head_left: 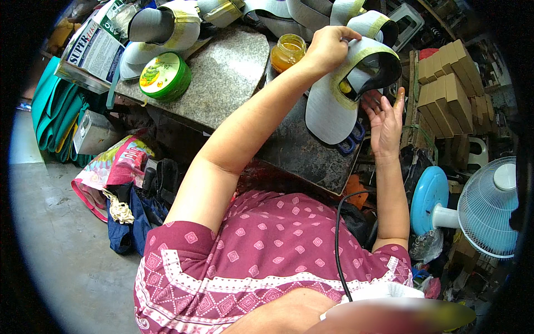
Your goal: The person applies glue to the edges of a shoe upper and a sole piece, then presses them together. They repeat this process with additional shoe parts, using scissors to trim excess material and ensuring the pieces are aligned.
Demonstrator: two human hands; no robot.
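My left hand [329, 49] reaches over the bench, its fingers closed on the upper edge of a pale grey slide sandal [332, 114]. The sandal is tilted, its rounded sole end toward me; yellowish glue-like stains run along the dark-lined strap. Just right of it, my right hand [385, 119] is raised with fingers apart and holds nothing. One fingertip looks stained, and whether any finger touches the sandal I cannot tell. Below the sandal, blue-handled scissors [350, 140] lie partly hidden on the dark bench top. Beside my left wrist stands an open glass jar [287, 53] of amber liquid.
A green round tub [165, 76] sits on a grey stone slab [222, 78]. More grey sandals [167, 28] line the back. At left are a large tin [92, 55] and folded teal sheets [55, 111]. Brown boxes [448, 94] and a blue-and-white fan [484, 206] stand at right.
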